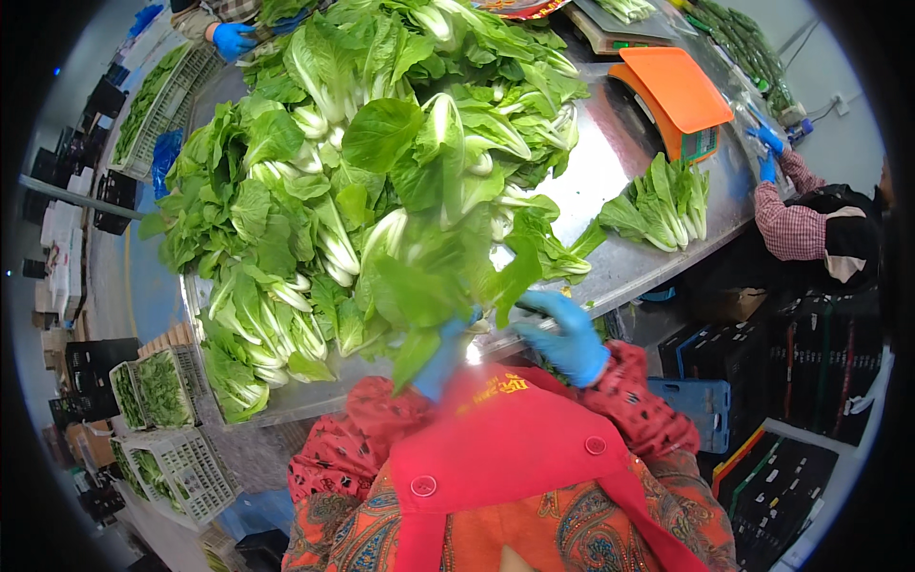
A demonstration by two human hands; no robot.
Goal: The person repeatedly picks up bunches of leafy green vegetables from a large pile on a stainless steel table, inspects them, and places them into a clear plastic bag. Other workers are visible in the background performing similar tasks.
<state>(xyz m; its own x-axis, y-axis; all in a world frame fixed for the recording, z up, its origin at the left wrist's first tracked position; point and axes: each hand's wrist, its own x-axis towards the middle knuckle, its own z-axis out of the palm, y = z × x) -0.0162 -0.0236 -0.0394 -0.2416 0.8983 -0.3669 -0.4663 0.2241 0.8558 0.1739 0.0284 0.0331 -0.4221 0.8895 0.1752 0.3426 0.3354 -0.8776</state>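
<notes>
My left hand (439, 361), in a blue glove, is blurred and partly covered by leaves. It holds a leafy green cabbage (422, 286) just above the table's near edge. To its right, my right hand (568, 336) is also gloved in blue. Its fingers are spread and curved, close to a drooping leaf, and I see nothing in its grasp. A large heap of leafy green cabbages (329, 229) with white stalks covers much of the metal table (622, 275). A separate small bunch of cabbages (665, 207) lies to the right.
An orange weighing scale (672, 89) stands at the back right, beyond the small bunch. Another scale (615, 36) sits farther back. Gloved co-workers' hands (232, 41) show at the far left and right. Plastic crates (179, 472) of greens stand left; dark crates (779, 486) stand right.
</notes>
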